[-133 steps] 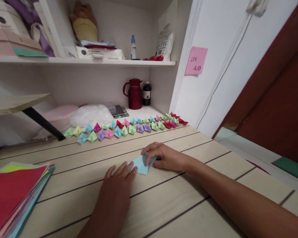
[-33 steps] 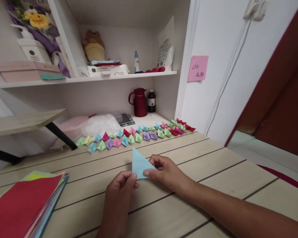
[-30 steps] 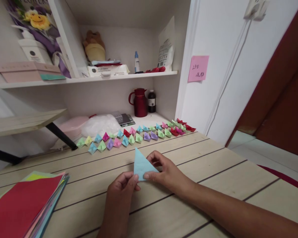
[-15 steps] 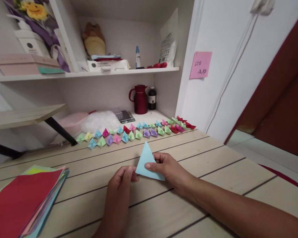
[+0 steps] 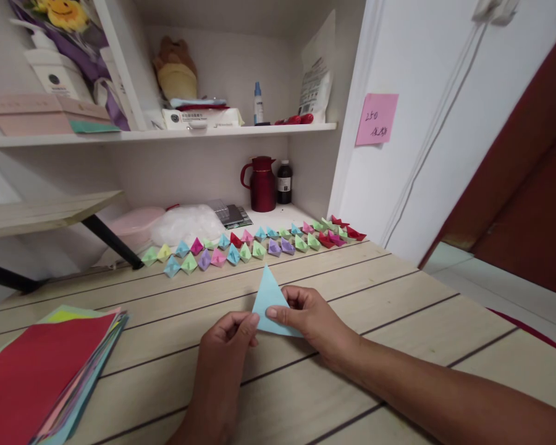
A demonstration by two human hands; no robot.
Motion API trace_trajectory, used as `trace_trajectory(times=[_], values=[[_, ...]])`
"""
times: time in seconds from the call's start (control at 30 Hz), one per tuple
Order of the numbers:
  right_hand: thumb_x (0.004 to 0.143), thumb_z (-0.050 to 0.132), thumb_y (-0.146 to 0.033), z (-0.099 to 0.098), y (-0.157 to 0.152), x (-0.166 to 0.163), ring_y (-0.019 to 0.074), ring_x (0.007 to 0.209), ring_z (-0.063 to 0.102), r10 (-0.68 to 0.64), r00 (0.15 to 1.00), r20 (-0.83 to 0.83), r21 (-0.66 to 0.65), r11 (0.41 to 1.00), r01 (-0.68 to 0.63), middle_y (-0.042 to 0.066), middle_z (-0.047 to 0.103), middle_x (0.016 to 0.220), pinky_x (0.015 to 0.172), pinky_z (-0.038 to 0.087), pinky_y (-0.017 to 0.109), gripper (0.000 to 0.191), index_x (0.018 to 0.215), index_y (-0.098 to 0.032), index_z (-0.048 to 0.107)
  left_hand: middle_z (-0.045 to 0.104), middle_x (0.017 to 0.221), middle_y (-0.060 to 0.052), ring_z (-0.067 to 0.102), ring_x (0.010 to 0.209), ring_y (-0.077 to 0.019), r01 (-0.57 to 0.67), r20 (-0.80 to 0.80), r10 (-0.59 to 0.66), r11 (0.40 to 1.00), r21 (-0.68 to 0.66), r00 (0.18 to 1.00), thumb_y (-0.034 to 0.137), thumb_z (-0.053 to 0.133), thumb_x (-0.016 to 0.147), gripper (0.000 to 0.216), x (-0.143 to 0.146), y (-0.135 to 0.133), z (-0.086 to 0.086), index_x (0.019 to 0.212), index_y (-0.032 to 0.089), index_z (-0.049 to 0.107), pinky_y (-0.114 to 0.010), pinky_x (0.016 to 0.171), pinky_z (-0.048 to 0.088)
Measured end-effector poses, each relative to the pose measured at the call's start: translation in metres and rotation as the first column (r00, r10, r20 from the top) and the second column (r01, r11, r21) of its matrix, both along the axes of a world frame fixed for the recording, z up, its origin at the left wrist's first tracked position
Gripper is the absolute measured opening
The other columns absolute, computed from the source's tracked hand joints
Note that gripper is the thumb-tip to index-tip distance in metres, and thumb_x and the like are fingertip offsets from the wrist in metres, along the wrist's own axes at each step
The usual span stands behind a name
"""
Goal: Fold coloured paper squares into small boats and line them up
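Observation:
A light-blue sheet of folded paper (image 5: 269, 296), shaped like a triangle with its tip pointing away from me, is held just above the wooden table. My right hand (image 5: 310, 318) grips its right side, thumb flat on the front and fingers behind. At the lower left corner, my left hand (image 5: 231, 334) pinches the paper between thumb and fingers. Beyond the hands, small folded paper boats (image 5: 258, 250) in many colours stand in two rows along the back of the table.
A stack of coloured paper (image 5: 41, 364), red on top, lies at the left. Behind the boats are a clear plastic bag (image 5: 188, 225), a dark red jug (image 5: 262, 185) and a dark bottle (image 5: 284, 183). A small raised shelf (image 5: 46, 213) with black legs stands at the left.
The blue paper has shifted slightly left, together with my right hand. My left thumb and fingers have closed on its lower left corner.

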State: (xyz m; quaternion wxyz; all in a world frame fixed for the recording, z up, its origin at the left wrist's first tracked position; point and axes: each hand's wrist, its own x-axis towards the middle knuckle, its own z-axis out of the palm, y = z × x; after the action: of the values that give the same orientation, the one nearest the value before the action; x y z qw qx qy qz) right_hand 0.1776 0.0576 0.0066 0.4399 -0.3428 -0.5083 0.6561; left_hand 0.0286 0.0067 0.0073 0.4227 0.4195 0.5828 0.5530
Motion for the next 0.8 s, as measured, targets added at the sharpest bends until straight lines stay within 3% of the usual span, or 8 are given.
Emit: trace_trajectory(times=[0.2,0.37,0.47,0.6,0.7,0.8], values=[[0.062,0.082,-0.048,0.000,-0.001,0.001,0.0088,0.055,0.044,0.004,0.999,-0.036,0.023,1.000,-0.004,-0.003,0.053,0.059,0.054,0.032,0.023,0.041,0.065,-0.015,0.058,0.052,0.056,0.004,0.044,0.059,-0.0125,0.008,0.049,-0.007,1.000,-0.003,0.999,0.042,0.075,0.066,0.026,-0.001,0.003,-0.004,0.062,0.017,0.066,-0.023,0.059,0.035],[0.082,0.058,-0.063,0.004,0.005,0.006,0.0116,0.056,0.051,-0.055,0.989,-0.138,0.065,0.996,0.065,0.002,0.058,0.062,0.058,0.040,0.026,0.050,0.070,-0.014,0.063,0.054,0.062,0.003,0.047,0.061,-0.0116,0.060,0.339,-0.045,0.998,-0.032,0.940,0.039,0.079,0.064,0.027,-0.001,0.003,-0.002,0.066,0.017,0.064,-0.024,0.063,0.042],[0.084,0.058,-0.059,0.007,0.009,0.010,0.0113,0.060,0.054,-0.107,0.978,-0.177,0.085,0.989,0.124,0.003,0.061,0.077,0.059,0.042,0.025,0.043,0.084,-0.016,0.065,0.052,0.062,0.003,0.048,0.061,-0.0111,0.080,0.461,-0.055,0.996,-0.034,0.886,0.036,0.081,0.062,0.027,0.002,0.000,0.002,0.064,0.018,0.061,-0.025,0.068,0.046],[0.086,0.059,-0.054,0.011,0.006,0.011,0.0127,0.071,0.058,0.000,0.973,-0.229,0.076,0.997,0.018,0.003,0.059,0.095,0.062,0.044,0.025,0.036,0.102,-0.022,0.063,0.046,0.058,0.005,0.041,0.055,-0.0085,0.183,0.489,-0.131,0.981,-0.059,0.862,0.037,0.082,0.061,0.032,0.006,-0.002,0.005,0.060,0.018,0.057,-0.022,0.059,0.042],[0.086,0.058,-0.053,0.016,-0.001,0.011,0.0138,0.073,0.059,0.085,0.966,-0.243,0.093,0.994,-0.064,0.004,0.059,0.096,0.064,0.045,0.025,0.035,0.104,-0.022,0.063,0.046,0.058,0.004,0.037,0.053,-0.0080,0.255,0.449,-0.198,0.964,-0.069,0.871,0.044,0.079,0.065,0.033,0.006,0.000,0.005,0.063,0.017,0.060,-0.021,0.052,0.035],[0.086,0.060,-0.049,0.021,-0.006,0.011,0.0145,0.073,0.058,0.132,0.960,-0.245,0.118,0.987,-0.106,0.004,0.059,0.090,0.064,0.045,0.026,0.035,0.106,-0.021,0.061,0.050,0.059,0.001,0.036,0.052,-0.0084,0.245,0.410,-0.204,0.968,-0.050,0.889,0.051,0.078,0.063,0.039,0.005,0.004,0.002,0.060,0.017,0.059,-0.023,0.050,0.032]])
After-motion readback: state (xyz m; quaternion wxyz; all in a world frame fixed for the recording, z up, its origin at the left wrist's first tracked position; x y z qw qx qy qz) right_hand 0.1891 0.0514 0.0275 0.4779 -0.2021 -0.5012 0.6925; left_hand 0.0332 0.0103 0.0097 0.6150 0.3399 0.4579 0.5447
